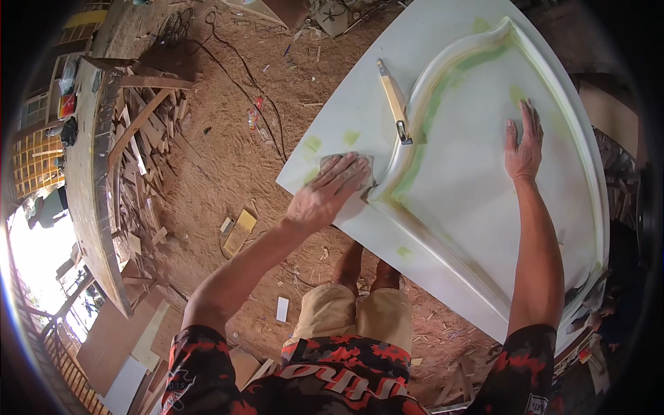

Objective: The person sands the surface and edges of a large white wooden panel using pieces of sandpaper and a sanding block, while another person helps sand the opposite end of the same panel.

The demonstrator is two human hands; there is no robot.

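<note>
A white-painted panel (467, 171) with curved raised moulding (434, 236) lies before me, marked with pale green filler patches. On its left corner, my left hand (332, 184) presses a grey sheet of sandpaper (367, 179) flat against the surface, fingers spread over it and hiding most of it. My right hand (524, 142) rests on the flat field inside the moulding, fingers apart and holding nothing. Between the hands, a wooden-handled tool with metal ends (393, 98) lies with its lower end against the moulding.
Sawdust and wood scraps cover the floor (207, 155). A black cable (249, 78) snakes across it beyond the panel. At left, a long wooden bench (85, 171) stands beside piled offcuts (150, 124). A yellow-ended block (241, 231) lies on the floor near my left forearm.
</note>
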